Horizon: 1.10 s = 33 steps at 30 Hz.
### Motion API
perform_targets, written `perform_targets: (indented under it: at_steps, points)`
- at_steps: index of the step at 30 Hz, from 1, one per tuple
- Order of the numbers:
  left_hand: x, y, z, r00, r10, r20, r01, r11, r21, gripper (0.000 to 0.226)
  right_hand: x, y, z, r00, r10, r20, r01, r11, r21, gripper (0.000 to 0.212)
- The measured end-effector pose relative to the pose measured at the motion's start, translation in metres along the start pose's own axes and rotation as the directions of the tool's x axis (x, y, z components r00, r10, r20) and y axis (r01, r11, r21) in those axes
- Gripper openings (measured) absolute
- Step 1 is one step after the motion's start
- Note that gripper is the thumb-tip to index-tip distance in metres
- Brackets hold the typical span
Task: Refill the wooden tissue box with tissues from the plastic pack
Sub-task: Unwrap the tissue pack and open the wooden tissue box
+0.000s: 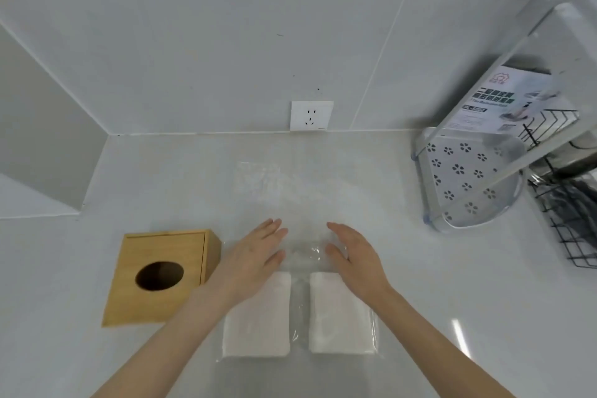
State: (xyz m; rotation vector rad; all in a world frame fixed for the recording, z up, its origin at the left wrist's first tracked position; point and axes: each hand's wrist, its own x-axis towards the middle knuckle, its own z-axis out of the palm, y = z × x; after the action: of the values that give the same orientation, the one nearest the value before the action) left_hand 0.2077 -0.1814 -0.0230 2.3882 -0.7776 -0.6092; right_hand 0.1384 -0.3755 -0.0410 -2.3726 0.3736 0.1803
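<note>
A wooden tissue box [161,278] with an oval hole in its top stands on the white counter at the left. To its right lies a clear plastic pack [302,255] holding two white tissue stacks, the left stack [258,326] and the right stack [339,320]. My left hand [255,255] hovers over the far end of the left stack with fingers straight. My right hand [352,255] is over the far end of the right stack, fingers relaxed and slightly bent. Neither hand grips anything.
A power socket [310,115] sits on the back wall. At the right stand a white perforated rack [465,178] with a leaflet [504,103] and a black wire basket [568,213]. More clear plastic film [274,181] lies behind the pack.
</note>
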Motion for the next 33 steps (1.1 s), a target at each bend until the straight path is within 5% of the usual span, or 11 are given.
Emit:
perform_targets:
  at_steps: [6,11,19,26,31,33]
  points:
    - [-0.055,-0.009,0.036,0.999,0.05,-0.007,-0.049,0.991,0.127,0.092,-0.058,0.007,0.014,0.999,0.033,-0.022,-0.035,0.995,-0.092,0.049]
    - [-0.075,-0.017,0.055,0.997,0.062,-0.044,-0.056,0.989,0.134,0.084,-0.103,-0.001,0.032,0.994,0.022,-0.103,-0.048,0.967,-0.25,0.056]
    - [-0.078,-0.012,0.061,1.0,0.015,0.013,-0.018,0.961,0.276,0.067,-0.134,0.006,0.049,0.999,-0.045,0.023,0.05,0.81,-0.584,0.045]
    - [-0.095,0.014,0.085,0.994,0.097,0.044,-0.107,0.937,0.334,0.036,-0.134,0.027,0.023,0.995,0.004,-0.099,-0.061,0.807,-0.587,0.044]
    - [-0.101,0.043,0.107,0.981,0.137,0.136,-0.176,0.924,0.34,0.036,-0.11,0.034,0.002,0.985,0.102,-0.139,-0.164,0.805,-0.57,0.064]
    - [-0.101,0.054,0.117,0.97,0.151,0.192,-0.208,0.924,0.322,0.037,-0.096,0.037,-0.004,0.979,0.149,-0.14,-0.203,0.791,-0.578,0.057]
